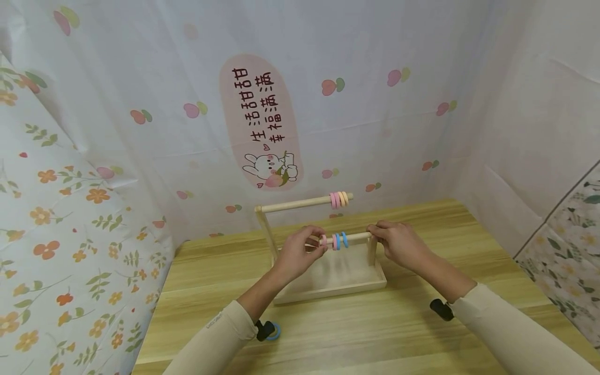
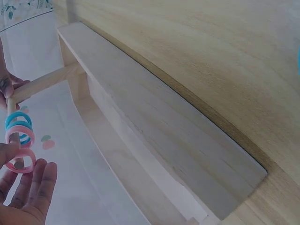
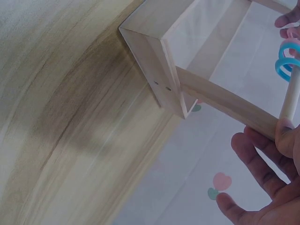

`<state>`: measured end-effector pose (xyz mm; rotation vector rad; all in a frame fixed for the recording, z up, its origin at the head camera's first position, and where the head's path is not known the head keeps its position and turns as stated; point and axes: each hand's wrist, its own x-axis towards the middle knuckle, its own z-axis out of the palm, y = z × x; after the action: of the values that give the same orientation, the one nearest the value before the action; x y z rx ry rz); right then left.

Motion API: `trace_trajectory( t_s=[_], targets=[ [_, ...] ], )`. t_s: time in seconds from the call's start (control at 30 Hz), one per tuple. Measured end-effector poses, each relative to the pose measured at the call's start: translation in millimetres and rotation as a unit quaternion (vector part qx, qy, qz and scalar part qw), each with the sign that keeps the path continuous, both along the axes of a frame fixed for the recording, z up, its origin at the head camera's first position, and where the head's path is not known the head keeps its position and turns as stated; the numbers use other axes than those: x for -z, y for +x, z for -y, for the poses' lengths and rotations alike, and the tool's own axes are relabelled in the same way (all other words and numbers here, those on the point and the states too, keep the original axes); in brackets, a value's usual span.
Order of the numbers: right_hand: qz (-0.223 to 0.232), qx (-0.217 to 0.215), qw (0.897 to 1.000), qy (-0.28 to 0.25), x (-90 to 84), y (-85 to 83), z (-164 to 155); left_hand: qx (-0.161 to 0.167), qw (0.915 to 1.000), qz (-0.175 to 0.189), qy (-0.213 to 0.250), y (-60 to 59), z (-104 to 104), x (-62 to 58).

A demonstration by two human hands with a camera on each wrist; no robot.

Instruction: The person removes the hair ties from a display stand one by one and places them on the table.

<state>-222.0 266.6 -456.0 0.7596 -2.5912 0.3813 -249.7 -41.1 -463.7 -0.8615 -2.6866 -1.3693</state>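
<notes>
Pink ring (image 1: 323,240) on the front dowel (image 1: 357,237) of the wooden rack (image 1: 328,284), near its left end, pinched by left hand (image 1: 300,253). Probably light, stiff and smooth, so likely easy to slide; best taken at the rim between thumb and fingertip. Flat faces turned left and right, hole axis along the dowel. Dowel long axis running left to right, nearly level. Right hand (image 1: 398,244) grasping the dowel's right end at the post. Rack standing on the worktop (image 1: 412,333). More rings (image 1: 339,199) on the rear dowel.
</notes>
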Motion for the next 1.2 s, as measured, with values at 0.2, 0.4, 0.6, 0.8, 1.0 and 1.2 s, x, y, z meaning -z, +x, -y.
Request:
trace_trajectory(
  t_s=[0.2,0.4,0.6,0.8,1.0,1.2],
  targets=[
    [0.004,0.001,1.000,-0.001,-1.5,1.0,0.4,-0.014,0.9998,-0.010,0.008,3.0,3.7,0.2],
    [0.009,0.003,1.000,-0.005,-1.9,1.0,0.9,-0.030,0.9992,-0.017,0.017,4.3,7.8,0.4],
    [0.007,0.001,1.000,-0.005,-1.0,0.4,1.0,-0.039,0.9988,-0.026,0.017,5.9,12.3,1.3],
    [0.003,0.000,1.000,-0.003,-0.1,-0.5,0.7,-0.043,0.9984,-0.032,0.018,9.7,16.2,-1.8],
    [-0.004,-0.002,1.000,0.000,0.1,-0.6,0.9,-0.051,0.9981,-0.031,0.019,14.2,20.3,-5.8],
    [-0.004,-0.005,1.000,-0.004,-0.6,0.6,0.8,-0.050,0.9979,-0.034,0.022,14.6,24.9,-5.4]
  ],
)
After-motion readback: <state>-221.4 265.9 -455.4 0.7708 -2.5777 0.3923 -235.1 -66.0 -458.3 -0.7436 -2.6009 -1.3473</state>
